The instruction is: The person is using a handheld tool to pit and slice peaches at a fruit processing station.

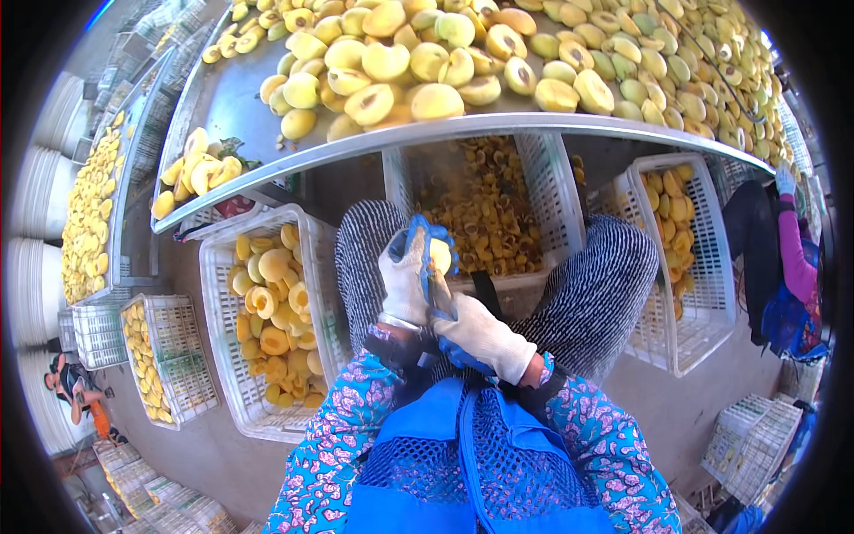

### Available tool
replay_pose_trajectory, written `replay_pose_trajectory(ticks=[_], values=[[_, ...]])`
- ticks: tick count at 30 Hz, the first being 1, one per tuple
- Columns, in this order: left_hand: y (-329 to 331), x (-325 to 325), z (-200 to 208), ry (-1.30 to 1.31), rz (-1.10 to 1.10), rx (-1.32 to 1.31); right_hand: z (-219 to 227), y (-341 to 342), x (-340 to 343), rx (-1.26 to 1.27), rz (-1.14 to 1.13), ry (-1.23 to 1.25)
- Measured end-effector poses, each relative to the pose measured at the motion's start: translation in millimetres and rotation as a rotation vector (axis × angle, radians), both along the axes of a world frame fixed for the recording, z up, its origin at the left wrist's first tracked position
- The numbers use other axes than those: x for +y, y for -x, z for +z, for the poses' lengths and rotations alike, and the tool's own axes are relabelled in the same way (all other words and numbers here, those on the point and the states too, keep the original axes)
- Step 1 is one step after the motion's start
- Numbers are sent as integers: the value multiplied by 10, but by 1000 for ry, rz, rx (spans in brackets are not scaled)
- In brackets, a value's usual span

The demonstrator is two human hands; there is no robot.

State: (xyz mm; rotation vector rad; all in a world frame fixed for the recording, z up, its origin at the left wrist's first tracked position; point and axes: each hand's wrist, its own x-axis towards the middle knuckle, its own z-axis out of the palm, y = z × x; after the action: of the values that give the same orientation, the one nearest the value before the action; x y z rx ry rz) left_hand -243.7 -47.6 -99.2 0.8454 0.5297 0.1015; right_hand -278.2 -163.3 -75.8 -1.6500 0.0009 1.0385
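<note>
My left hand (411,271), in a white glove with a blue palm, is closed around a yellow peach (440,256) above my lap. Close below it, my right hand (487,336) in a matching glove is closed on a narrow grey blade-like tool (438,292). The tool reaches up to the peach; its handle is hidden in the glove. Between my knees stands a white crate (574,218) with brown-yellow pit scraps (485,209). By my left leg, another white crate (213,285) holds yellow peach halves (276,303).
Ahead, a metal table (231,102) with a raised rim carries heaped peaches (382,62), some cut open. A crate of fruit (703,294) stands at my right. A co-worker (796,276) sits at the far right. More crates (182,356) line the left, with another person (76,387) beyond.
</note>
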Motion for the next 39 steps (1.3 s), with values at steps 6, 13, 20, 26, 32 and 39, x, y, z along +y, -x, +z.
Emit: replay_pose_trajectory(ticks=[6, 13, 20, 26, 32, 39], values=[[70, 126, 225, -129, -354, 64, 192, -64, -292, 676, -87, -487], [50, 106, 191, 80, -405, 19, -66, 99, -375, 1183, -185, -1061], [-135, 156, 505, 42, -219, -99, 259, 41, -140, 1039, -242, -1329], [-199, 800, 513, -139, 136, -159, 309, -166, -345, 744, -371, -1185], [378, 2073, 373, -115, 366, -256, 88, -368, -312, 45, -470, -178], [7, 2870, 642, -835, 762, -137, -69, -402, -319, 55, -476, -54]])
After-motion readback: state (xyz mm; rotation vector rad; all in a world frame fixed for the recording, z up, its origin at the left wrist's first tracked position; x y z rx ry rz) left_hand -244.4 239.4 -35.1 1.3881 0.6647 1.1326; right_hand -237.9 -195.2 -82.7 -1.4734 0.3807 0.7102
